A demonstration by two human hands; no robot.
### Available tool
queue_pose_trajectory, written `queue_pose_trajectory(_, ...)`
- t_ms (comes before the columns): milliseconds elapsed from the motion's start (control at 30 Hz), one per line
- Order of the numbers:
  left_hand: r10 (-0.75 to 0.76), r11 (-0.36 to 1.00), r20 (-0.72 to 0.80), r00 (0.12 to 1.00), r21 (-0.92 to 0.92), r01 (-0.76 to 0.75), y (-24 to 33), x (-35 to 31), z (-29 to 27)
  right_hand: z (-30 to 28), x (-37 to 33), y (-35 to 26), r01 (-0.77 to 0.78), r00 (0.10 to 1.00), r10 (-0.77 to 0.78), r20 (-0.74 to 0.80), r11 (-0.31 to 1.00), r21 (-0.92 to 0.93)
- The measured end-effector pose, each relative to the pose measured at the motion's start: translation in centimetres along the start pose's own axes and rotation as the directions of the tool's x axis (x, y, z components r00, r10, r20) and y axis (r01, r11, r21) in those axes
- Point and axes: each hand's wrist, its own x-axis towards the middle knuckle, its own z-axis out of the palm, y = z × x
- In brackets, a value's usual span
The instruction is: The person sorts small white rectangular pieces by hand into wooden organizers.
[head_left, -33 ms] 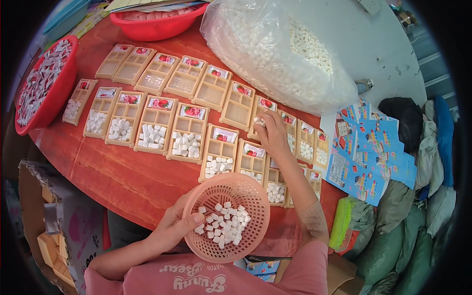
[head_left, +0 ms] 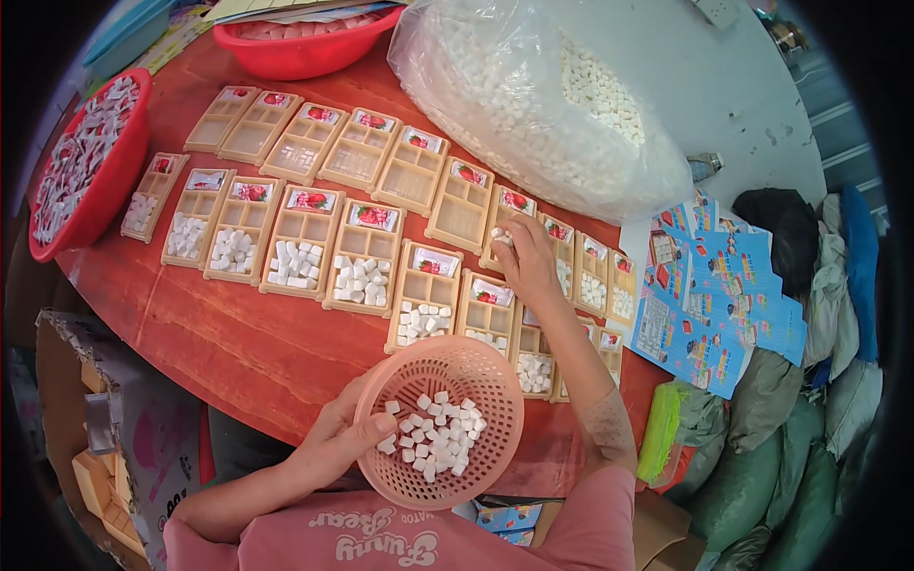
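Over half the trays look done: front-row trays and those at 3 o'clock carry white marshmallow-like cubes, while six back-row trays, 10 to 12 o'clock on the worktop, show only sachets. The right hand, fingertips pinched around cubes, partly hides a tray near centre. At 6 o'clock, the left hand grips a partly filled pink perforated basket by its rim. A clear plastic bag at 1 o'clock bulges with more cubes.

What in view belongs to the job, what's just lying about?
In the job, likely:
pink basket, held by the left hand
white cubes, some in the right hand
tan trays
clear bag of cubes
red bowl of packets

Likely lying about:
stuffed green sacks
blue basin
lime-green item
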Motion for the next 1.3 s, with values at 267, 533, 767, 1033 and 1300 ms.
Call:
queue_pose_trajectory(267,0.006,1.0,0.013,1.0,-0.012,-0.006,-0.4,-0.2,-0.2,-0.3,-0.4,0.6,-0.132,0.991,0.132,0.016,0.978,0.159)
queue_pose_trajectory(533,0.008,0.999,0.007,1.0,-0.046,-0.007,-0.4,-0.4,-0.2,-0.4,0.2,0.1,-0.341,0.939,0.334,0.081,0.873,0.348)
queue_pose_trajectory(767,0.0,0.998,0.011,1.0,-0.062,0.001,-0.6,-0.5,-0.3,-1.3,-0.1,1.7,-0.493,0.734,0.669,0.116,0.407,0.769)
queue_pose_trajectory(1033,-0.013,0.999,0.016,1.0,-0.046,0.013,-0.4,-0.6,0.1,-0.5,0.8,0.6,-0.272,0.712,0.689,0.139,0.088,0.958)
queue_pose_trajectory(1300,-0.036,0.995,0.016,0.999,-0.087,0.037,-0.3,-0.9,-0.2,-4.0,-1.9,2.8,-0.428,0.896,0.427,0.12,0.904,-0.02)
